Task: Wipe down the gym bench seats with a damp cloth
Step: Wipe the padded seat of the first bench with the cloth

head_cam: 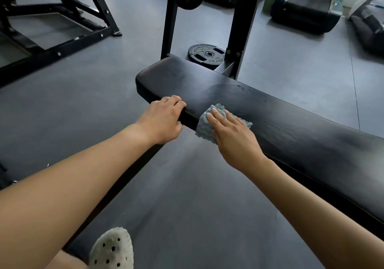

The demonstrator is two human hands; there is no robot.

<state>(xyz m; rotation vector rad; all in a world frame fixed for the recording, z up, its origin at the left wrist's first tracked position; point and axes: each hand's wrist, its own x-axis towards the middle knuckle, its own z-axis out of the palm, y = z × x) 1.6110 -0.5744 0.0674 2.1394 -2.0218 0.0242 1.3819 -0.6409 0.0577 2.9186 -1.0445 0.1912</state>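
Observation:
A long black padded bench seat runs from the middle of the view to the right edge, with dull wet streaks on its top. My left hand grips the near edge of the seat, fingers curled over it. A little to its right, my right hand presses a light blue cloth flat against the seat's near edge with straight fingers. Part of the cloth hangs over the side of the pad.
Black rack uprights rise behind the bench, with a weight plate lying on the grey floor between them. A black frame stands at the far left. Treadmills line the far right. My white shoe is at the bottom.

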